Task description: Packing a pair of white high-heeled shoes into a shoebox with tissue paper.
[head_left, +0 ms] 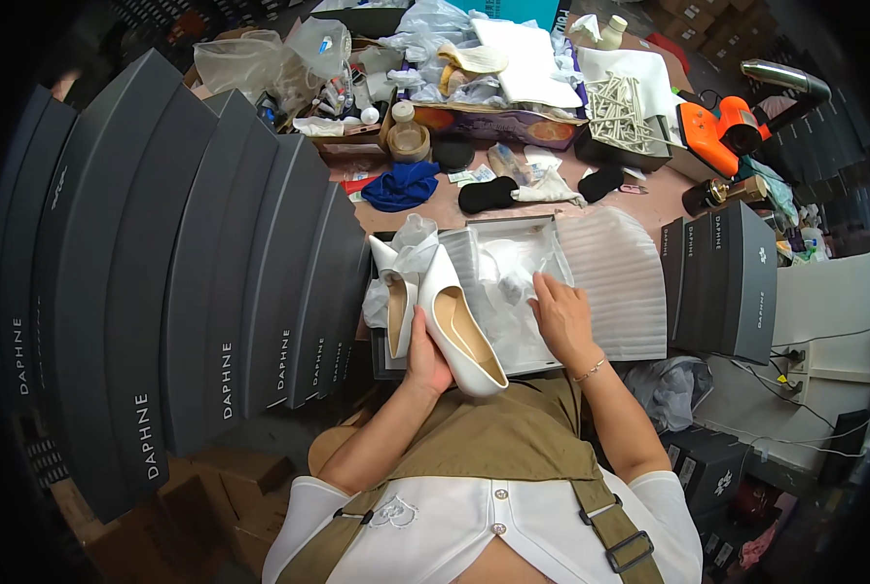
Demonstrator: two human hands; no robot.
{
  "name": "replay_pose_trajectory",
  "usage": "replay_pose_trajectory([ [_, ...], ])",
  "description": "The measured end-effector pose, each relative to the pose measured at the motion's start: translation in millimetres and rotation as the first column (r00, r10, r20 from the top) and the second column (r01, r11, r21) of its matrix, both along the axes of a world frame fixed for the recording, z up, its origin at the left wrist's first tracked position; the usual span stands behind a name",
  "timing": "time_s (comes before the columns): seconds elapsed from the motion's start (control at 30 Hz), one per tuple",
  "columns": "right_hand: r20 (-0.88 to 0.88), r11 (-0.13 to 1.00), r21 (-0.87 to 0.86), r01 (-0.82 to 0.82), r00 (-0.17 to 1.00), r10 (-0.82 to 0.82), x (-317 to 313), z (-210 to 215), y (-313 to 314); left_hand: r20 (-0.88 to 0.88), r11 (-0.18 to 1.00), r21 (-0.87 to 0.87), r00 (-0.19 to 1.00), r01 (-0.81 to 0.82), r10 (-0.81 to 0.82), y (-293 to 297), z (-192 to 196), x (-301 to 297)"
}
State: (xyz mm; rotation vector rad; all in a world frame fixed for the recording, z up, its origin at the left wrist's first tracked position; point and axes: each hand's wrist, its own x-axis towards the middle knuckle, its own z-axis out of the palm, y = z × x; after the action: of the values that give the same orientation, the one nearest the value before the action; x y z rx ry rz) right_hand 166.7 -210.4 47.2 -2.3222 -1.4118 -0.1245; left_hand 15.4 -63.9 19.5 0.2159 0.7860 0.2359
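— Reaching up from the lower edge, the left hand (pixel 425 362) has its fingers wrapped around the heel end of a white pointed leather pump (pixel 459 326), toe aimed away from the body. Is that how you read it?

— Yes, clamped on the shoe, which hangs over the near left corner of the open shoe box (pixel 513 226). A second white pump (pixel 393 297) lies just beside it, touching crumpled white tissue paper (pixel 411 238).

— And the right hand (pixel 563 316)?

— Palm down, fingers spread flat, pressing the tissue inside the box; it pinches nothing. A thin bracelet sits at the wrist.

— Beside it?

— A ribbed white foam sheet (pixel 615 282) lies to the right, touching the box.

— The surface?

— A pinkish-brown worktable (pixel 649 200), cluttered: blue cloth (pixel 401 185), black socks (pixel 489 195), an orange heat gun (pixel 722 131) farther right.

— The room?

— Tall stacks of dark grey shoe boxes (pixel 192 263) on the left, a smaller stack (pixel 722 277) on the right, cardboard cartons beyond.
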Motion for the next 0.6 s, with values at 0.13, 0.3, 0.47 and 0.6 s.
replay_pose_trajectory([
  [0.13, -0.795, 0.96, 0.145, -0.241, 0.549, 0.258, -28.3, 5.9, 20.3, 0.062, 0.997, 0.054, 0.996, 0.053, -0.056, -5.2, 3.5, 1.2],
  [0.3, -0.626, 0.931, -0.077, -0.357, 0.744, 0.233, -37.7, -40.1, 68.4, 0.018, 0.986, 0.15, 0.997, 0.077, -0.08, -28.5, 5.8, 1.1],
  [0.47, -0.834, 0.97, -0.031, -0.24, 0.542, 0.107, -41.7, -29.0, 77.8, -0.018, 0.947, 0.158, 0.959, 0.28, -0.281, -2.6, 2.3, -10.8],
  [0.6, -0.777, 0.929, 0.066, -0.364, 0.566, 0.277, -64.7, -13.9, 50.7, -0.039, 0.858, 0.3, 0.905, 0.416, -0.425, 42.8, -14.9, 13.7],
])
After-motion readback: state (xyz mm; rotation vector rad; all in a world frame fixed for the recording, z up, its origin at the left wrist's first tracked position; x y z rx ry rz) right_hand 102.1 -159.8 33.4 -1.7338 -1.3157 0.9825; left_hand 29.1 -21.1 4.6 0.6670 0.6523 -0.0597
